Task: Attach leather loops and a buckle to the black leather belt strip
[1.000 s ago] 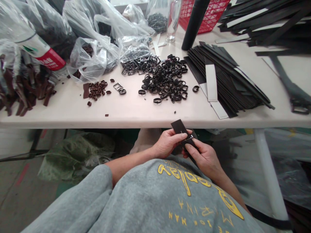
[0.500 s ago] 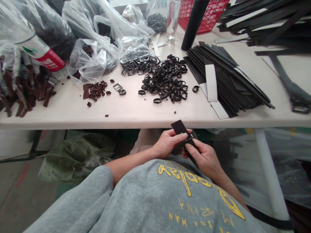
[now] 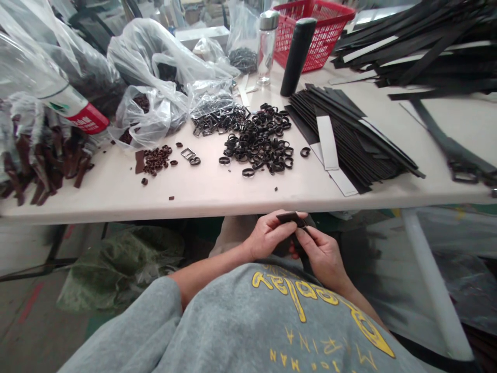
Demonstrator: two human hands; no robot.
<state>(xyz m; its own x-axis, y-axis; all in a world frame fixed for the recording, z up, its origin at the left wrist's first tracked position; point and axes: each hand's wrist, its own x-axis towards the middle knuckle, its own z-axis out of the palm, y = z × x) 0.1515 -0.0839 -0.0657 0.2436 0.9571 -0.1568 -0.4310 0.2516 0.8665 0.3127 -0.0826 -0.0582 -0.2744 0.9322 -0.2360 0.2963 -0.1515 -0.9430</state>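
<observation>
Between my two hands, just in front of the table's edge, is a black strap (image 3: 289,217), with its end bent over. My left hand (image 3: 269,235) pinches the upper end, thumb on top. Lower down, my right hand (image 3: 320,251) is closed on the same strap. A metal buckle showed on it a moment ago; now the fingers mostly cover it. On the table beyond lie a heap of black loops (image 3: 262,137), a pile of metal buckles (image 3: 217,119) and a stack of black straps (image 3: 349,140).
Small brown loops (image 3: 157,159) and brown straps (image 3: 50,166) lie on the left, by plastic bags (image 3: 155,114). A glass bottle (image 3: 266,52), a black cylinder (image 3: 297,57) and a red basket (image 3: 322,31) stand at the back. The table edge (image 3: 155,210) runs before my hands.
The strap's upper end, which stuck up flat and straight, is now folded down under my left hand. My head view has tilted up slightly, so the table things sit lower.
</observation>
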